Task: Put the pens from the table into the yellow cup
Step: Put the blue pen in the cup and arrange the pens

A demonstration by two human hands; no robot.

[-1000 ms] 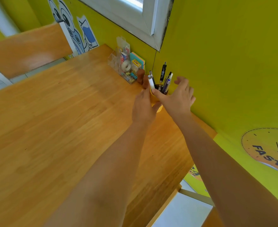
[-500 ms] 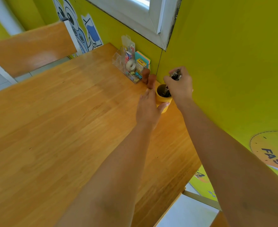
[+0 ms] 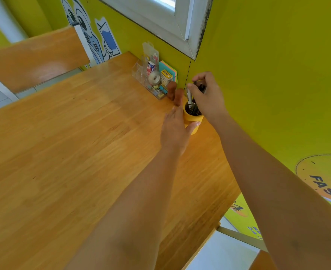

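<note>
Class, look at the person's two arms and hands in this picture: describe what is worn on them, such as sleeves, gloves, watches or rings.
Both forearms are bare as far as the frame shows, with no sleeves in view. The left hand and right hand wear no gloves. No watch, bracelet or ring is visible.

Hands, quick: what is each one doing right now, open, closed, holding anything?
Left hand: open, fingers straight, thumb and palm against the side of the yellow cup.
Right hand: closed on the tops of the pens standing in the cup.

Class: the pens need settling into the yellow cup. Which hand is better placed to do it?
Right. The right hand is closed on the pens above the cup; the left hand steadies the cup's side.
</note>
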